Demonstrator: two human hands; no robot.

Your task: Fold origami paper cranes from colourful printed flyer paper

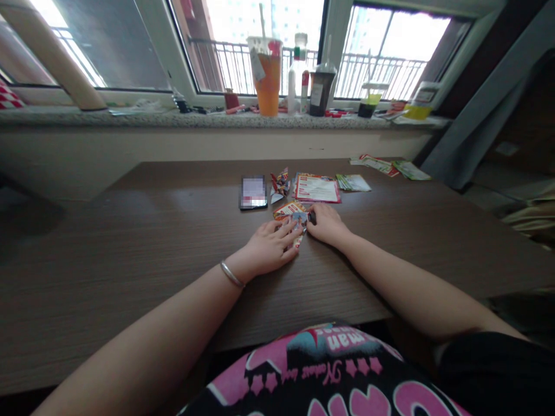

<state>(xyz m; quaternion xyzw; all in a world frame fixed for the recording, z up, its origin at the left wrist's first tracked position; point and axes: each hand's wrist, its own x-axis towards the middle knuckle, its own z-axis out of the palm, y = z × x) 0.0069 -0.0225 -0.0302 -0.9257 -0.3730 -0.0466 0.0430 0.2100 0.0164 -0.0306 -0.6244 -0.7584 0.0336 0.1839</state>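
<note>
A colourful printed paper (299,217), which looks folded, lies on the table in front of me. My left hand (274,245) rests flat over its lower left part, fingers spread, pressing it down and hiding some of it. At the paper's right edge, the curled fingers and thumb of my right hand (326,224) pinch it. Just beyond stands a folded paper piece (280,186) with points sticking up. To its left a phone (254,192) lies with its screen lit, and on the other side is a stack of red-bordered printed sheets (317,188).
Green-printed paper slips (353,182) and more leaflets (381,166) lie toward the far right of the brown table (151,248). Behind, the windowsill (195,119) carries a tall cup of orange drink (266,81), bottles, a dark drink cup (321,89) and small clutter.
</note>
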